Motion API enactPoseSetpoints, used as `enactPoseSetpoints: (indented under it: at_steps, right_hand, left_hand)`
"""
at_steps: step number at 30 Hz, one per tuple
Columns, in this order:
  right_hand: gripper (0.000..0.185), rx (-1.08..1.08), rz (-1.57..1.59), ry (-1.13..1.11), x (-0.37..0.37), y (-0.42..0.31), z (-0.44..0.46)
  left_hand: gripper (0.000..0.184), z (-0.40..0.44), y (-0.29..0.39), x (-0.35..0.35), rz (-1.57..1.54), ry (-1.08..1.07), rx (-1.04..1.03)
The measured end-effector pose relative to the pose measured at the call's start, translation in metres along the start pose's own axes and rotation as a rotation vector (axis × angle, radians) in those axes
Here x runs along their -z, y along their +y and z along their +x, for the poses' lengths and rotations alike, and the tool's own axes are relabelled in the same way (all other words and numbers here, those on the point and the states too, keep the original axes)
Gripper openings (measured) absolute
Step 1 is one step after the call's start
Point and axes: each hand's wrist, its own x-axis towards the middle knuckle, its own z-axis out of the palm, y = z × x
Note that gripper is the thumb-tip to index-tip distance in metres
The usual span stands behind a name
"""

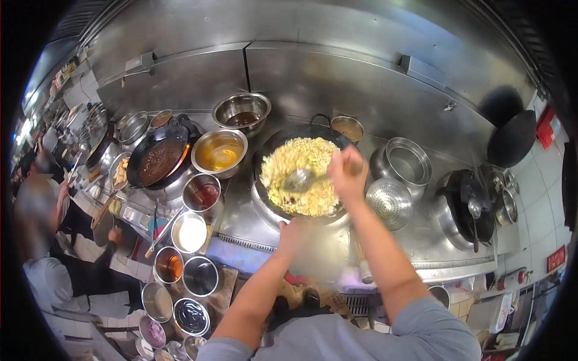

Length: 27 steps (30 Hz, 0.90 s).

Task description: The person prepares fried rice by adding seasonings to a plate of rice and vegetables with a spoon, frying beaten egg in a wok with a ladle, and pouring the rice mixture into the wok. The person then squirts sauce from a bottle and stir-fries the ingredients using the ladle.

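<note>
A large black wok [284, 136] full of chopped yellow and pale food [319, 201], possibly egg with rice, sits on the stove in front of me. My right hand [348, 175] is closed around the handle of a ladle [299, 180]. Its bowl rests in the food, and some of the food looks smeared by motion. At the wok's near edge, my left hand [290, 233] grips the wok's rim or near handle, thumb up. A blurred pale patch hides part of its fingers.
Left of the wok stand a bowl of yellow liquid [220, 153], a wok of dark sauce [161, 162] and several seasoning pots, one with white contents [189, 233]. To the right are a perforated strainer [389, 204], a metal pot [409, 161] and another wok [463, 207]. Co-workers stand at left.
</note>
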Motion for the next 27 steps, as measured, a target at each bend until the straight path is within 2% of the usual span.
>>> enactPoseSetpoints:
  at_steps: [1, 2, 4, 5, 6, 8, 9, 10, 11, 14, 15, 16, 18, 19, 21, 22, 24, 25, 26, 27]
  right_hand:
    - [0.031, -0.121, 0.117, 0.007, 0.011, 0.020, 0.026]
    - [0.033, -0.313, 0.142, 0.061, 0.022, -0.007, 0.055]
    - [0.032, -0.299, 0.203, 0.227, 0.050, -0.043, 0.095]
    - [0.031, -0.225, 0.182, 0.254, 0.070, -0.057, 0.098]
    - [0.031, -0.231, 0.193, 0.238, 0.062, -0.045, 0.087]
    - [0.032, -0.100, 0.229, 0.251, 0.051, 0.013, 0.048]
    - [0.030, -0.010, 0.026, 0.175, 0.039, 0.050, 0.041]
    - [0.030, -0.163, -0.011, 0.067, 0.031, 0.057, 0.052]
    - [0.032, -0.229, 0.022, 0.041, 0.020, 0.039, 0.071]
    - [0.036, -0.335, 0.284, 0.038, 0.020, -0.074, 0.079]
    - [0.036, -0.331, 0.230, 0.124, 0.025, -0.093, 0.061]
    - [0.037, -0.260, 0.149, 0.158, 0.022, -0.079, 0.035]
    - [0.038, -0.022, -0.082, 0.076, 0.007, -0.007, -0.001]
    - [0.038, -0.088, -0.038, 0.044, 0.002, -0.003, 0.013]
    - [0.037, -0.225, 0.138, 0.023, -0.007, 0.003, 0.056]
    - [0.037, -0.223, 0.135, 0.027, -0.007, -0.020, 0.059]
    - [0.034, -0.191, 0.154, 0.031, -0.004, -0.073, 0.048]
    - [0.030, -0.035, 0.117, -0.004, -0.003, -0.049, 0.025]
    - [0.031, 0.063, -0.051, -0.063, -0.006, -0.035, 0.006]
    - [0.031, 0.006, -0.015, -0.022, -0.005, -0.001, 0.001]
  left_hand:
    - [0.037, -0.004, 0.003, -0.003, -0.001, -0.009, -0.007]
    - [0.037, -0.005, 0.003, -0.008, -0.025, 0.010, 0.008]
    - [0.036, 0.010, -0.005, -0.012, -0.052, 0.068, 0.045]
    - [0.037, 0.007, -0.008, -0.023, -0.087, 0.120, 0.027]
    - [0.037, 0.003, -0.009, -0.029, -0.119, 0.169, 0.005]
    - [0.038, 0.001, -0.006, -0.023, -0.112, 0.105, 0.028]
    - [0.038, 0.004, -0.004, -0.020, -0.092, 0.105, 0.026]
    - [0.038, 0.005, 0.001, -0.020, -0.079, 0.099, 0.023]
    - [0.037, 0.002, 0.009, -0.001, -0.049, -0.011, 0.043]
    - [0.037, 0.001, 0.009, -0.002, -0.045, 0.061, 0.052]
    - [0.036, 0.004, 0.003, -0.015, -0.073, 0.146, 0.033]
    - [0.036, 0.011, -0.002, -0.019, -0.074, 0.159, 0.041]
    - [0.035, 0.012, -0.010, -0.029, -0.077, 0.140, -0.063]
    - [0.034, 0.013, -0.016, -0.038, -0.130, 0.294, -0.143]
    - [0.034, 0.009, -0.019, -0.039, -0.158, 0.329, -0.176]
    - [0.033, 0.012, -0.022, -0.036, -0.187, 0.383, -0.200]
    - [0.034, 0.011, -0.026, -0.035, -0.175, 0.406, -0.238]
    - [0.034, 0.013, -0.029, -0.037, -0.166, 0.375, -0.224]
    - [0.035, 0.014, -0.033, -0.036, -0.154, 0.341, -0.212]
    - [0.038, 0.013, -0.032, -0.035, -0.214, 0.388, -0.203]
